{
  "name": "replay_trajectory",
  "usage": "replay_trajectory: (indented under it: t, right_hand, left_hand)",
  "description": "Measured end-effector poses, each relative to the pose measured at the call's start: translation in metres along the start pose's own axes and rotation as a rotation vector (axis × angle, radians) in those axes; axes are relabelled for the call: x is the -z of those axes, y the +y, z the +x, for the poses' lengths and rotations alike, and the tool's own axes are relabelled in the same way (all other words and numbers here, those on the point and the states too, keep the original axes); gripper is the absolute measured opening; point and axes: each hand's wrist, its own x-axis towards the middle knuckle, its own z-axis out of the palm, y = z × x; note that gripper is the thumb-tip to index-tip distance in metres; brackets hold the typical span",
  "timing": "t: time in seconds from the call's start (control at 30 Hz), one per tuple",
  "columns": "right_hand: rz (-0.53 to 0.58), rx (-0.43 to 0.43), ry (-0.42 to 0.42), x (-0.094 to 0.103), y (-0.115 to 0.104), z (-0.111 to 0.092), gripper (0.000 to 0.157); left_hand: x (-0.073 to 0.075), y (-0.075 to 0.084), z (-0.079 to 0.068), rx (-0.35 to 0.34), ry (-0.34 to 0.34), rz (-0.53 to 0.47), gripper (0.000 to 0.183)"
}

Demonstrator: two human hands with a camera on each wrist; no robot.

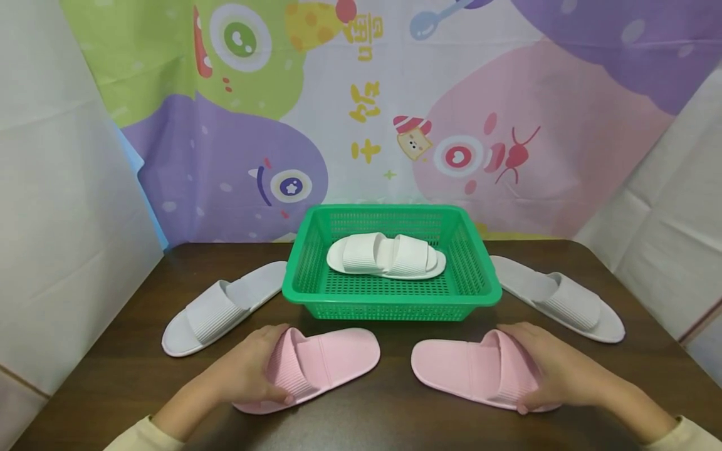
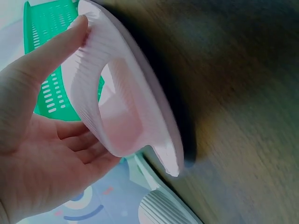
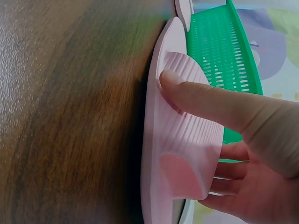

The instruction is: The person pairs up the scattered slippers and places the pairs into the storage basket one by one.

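Note:
Two pink slippers lie on the brown table, one before each hand, their heel ends pointing inward. My left hand (image 1: 251,366) grips the left pink slipper (image 1: 348,354) across its ribbed strap, thumb on the near side and fingers on the far side. In the left wrist view, that slipper's sole (image 2: 161,112) stands out against a dark shadow on the wood. Around the strap of the right pink slipper (image 1: 445,363), my right hand (image 1: 555,369) holds on in the same way. Its thumb (image 3: 196,95) presses the strap's near side in the right wrist view.
Behind the pink slippers stands a green perforated basket (image 1: 395,299) holding a pair of white slippers (image 1: 361,255). A pale grey slipper (image 1: 211,316) lies to its left, another pale slipper (image 1: 578,304) to its right. A cartoon-printed cloth (image 1: 361,181) hangs at the table's back edge.

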Motion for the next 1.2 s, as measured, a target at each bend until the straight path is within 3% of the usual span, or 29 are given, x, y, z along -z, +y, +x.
replay_trajectory:
  t: [0.3,0.83,1.2]
  right_hand:
    - [-0.007,0.012,0.030,-0.0007,-0.0022,0.0021,0.099]
    - [0.032,0.018,0.035,-0.0016,0.0017,0.0024,0.102]
    - [0.025,0.077,0.111,-0.0010,0.0003,0.0050,0.098]
  left_hand:
    - [-0.0014,0.0006,-0.0002,0.001,0.028,0.042,0.102]
    - [-0.0010,0.0026,0.0001,-0.008,0.058,0.074,0.098]
    - [0.0007,0.0012,-0.0003,-0.051,0.096,0.096,0.091]
